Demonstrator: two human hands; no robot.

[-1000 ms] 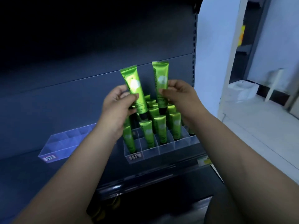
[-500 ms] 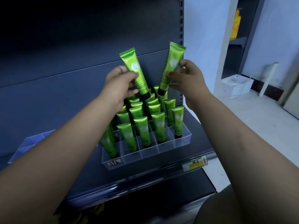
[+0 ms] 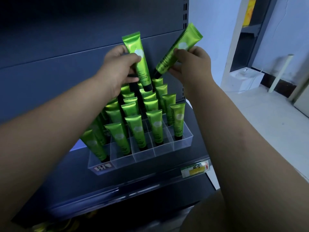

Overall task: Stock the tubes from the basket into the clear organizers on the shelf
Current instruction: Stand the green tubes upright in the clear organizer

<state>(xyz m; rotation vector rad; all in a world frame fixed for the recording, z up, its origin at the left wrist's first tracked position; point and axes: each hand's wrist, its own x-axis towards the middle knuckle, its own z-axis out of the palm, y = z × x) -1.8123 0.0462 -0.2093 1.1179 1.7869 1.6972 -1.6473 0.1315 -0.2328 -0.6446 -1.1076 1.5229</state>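
While both forearms reach forward and up from the bottom corners of the view, each hand holds one green tube above the back rows of the clear organizer [image 3: 182, 143] on the dark shelf [image 3: 197, 118]. The left hand [image 3: 119, 69] is curled around the middle of the left tube [image 3: 138, 61], thumb across the front and fingers wrapped behind it, clamped on it. That tube stands nearly upright, its long axis leaning slightly to the left at the top; the flat crimped end points up and the black cap points down, just above the tops of the rear tubes. The right hand [image 3: 192, 64] pinches the right tube [image 3: 178, 51] between thumb and fingertips near its middle, closed on it. This tube is tilted well over, its long axis running diagonally: the crimped end points up and to the right, the dark cap end down and to the left, towards the left tube's lower half. The two held tubes are near each other at their lower ends and well apart at the top.

Below them the stocked tubes [image 3: 133, 129] stand cap down in the organizer's compartments, row behind row, leaning slightly back. A price label [image 3: 195, 169] sits on the shelf's front edge, below the organizer's right corner.
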